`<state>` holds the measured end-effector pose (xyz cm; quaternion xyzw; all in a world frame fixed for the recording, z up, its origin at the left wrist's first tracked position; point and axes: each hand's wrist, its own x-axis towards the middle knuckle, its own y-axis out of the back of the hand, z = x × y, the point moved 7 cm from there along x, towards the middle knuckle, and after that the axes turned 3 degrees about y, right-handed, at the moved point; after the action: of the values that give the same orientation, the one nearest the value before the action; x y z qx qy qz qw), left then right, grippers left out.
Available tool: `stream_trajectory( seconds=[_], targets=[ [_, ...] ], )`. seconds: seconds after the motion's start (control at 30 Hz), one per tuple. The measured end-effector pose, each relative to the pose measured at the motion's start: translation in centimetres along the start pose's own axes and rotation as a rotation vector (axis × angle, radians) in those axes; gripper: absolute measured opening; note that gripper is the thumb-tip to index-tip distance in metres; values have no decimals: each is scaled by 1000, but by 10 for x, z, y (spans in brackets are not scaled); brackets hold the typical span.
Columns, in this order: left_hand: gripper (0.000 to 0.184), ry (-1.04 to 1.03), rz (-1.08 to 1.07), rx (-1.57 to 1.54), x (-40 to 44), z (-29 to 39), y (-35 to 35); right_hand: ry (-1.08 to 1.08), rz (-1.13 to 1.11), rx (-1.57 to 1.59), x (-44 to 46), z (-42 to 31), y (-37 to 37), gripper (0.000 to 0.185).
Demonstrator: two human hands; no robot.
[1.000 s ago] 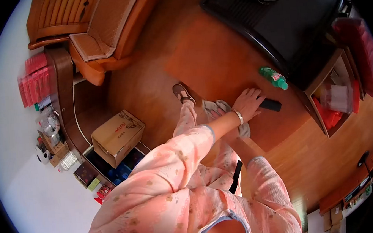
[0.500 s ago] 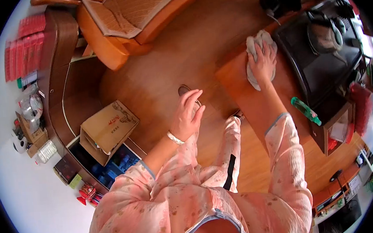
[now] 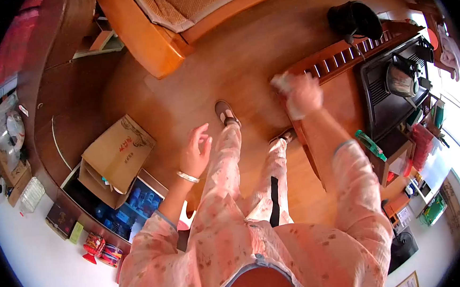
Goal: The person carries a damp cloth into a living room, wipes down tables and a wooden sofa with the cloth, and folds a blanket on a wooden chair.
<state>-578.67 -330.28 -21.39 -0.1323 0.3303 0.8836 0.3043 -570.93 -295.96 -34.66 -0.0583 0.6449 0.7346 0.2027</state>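
My right hand (image 3: 305,96), smeared by motion, grips a grey cloth (image 3: 285,84) at the near left edge of the brown wooden table (image 3: 340,120). Part of the cloth sticks out past my fingers, over the table's edge. My left hand (image 3: 193,155), with a pale bracelet at its wrist, hangs in the air over the floor near my leg. Its fingers are loosely bent and apart, holding nothing. A green bottle (image 3: 370,145) lies on the table to the right of my right forearm.
On the table's far side sits a black tea tray (image 3: 382,114) with a kettle (image 3: 402,77). Behind stands a black bin (image 3: 353,20). A cardboard box (image 3: 119,154) rests at left by the cabinet (image 3: 72,101). An orange-brown wooden sofa (image 3: 154,53) stands ahead.
My right hand has moved left with the cloth, from the tabletop to its edge. My left hand has dropped lower and to the left. The head view has shifted.
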Motion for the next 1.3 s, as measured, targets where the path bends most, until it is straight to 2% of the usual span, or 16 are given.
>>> stream_trajectory(
  seconds=[0.17,0.37,0.43,0.5,0.57,0.67,0.7,0.77,0.83,0.9,0.93,1.0,1.07,1.1,1.17,1.3],
  targets=[
    [34,130,-103,11,-9,-45,0,-209,-347,-143,57,109,-4,37],
    [33,160,-123,-25,-17,-53,3,288,-642,-247,10,-60,20,28],
    [33,159,-157,-15,-19,-50,7,295,-663,20,-15,-115,0,55],
    [31,124,-108,-34,-18,-43,16,145,-765,271,-36,-138,-24,57],
    [30,148,-102,-88,-16,-42,25,-177,-826,1158,-60,-159,-55,57],
    [28,162,-68,-87,-24,-41,42,-624,-739,2232,-54,-160,94,61],
    [27,147,-44,-38,-25,-33,50,-753,-934,2618,-53,-168,116,57],
    [30,253,-59,-139,-28,-21,56,-492,-814,2904,-30,-166,169,53],
    [34,361,-68,-238,-32,-13,55,-242,-402,2735,-16,-149,220,39],
    [57,39,-29,-428,-29,14,54,-64,-420,2844,-7,-155,251,46],
    [57,29,1,-421,-26,34,60,-60,-419,2858,-2,-161,263,49],
    [86,82,34,-761,-21,71,68,70,-377,2852,14,-173,289,49],
    [93,-56,152,-683,-11,100,99,-17,-548,2786,28,-198,294,50],
    [100,-179,237,-597,-4,115,115,-253,-912,2947,26,-211,303,57],
    [95,-143,269,-658,18,102,120,-126,-889,2660,49,-212,281,66],
    [79,250,268,-627,68,75,123,-105,-1044,2416,86,-219,256,54]
  ],
)
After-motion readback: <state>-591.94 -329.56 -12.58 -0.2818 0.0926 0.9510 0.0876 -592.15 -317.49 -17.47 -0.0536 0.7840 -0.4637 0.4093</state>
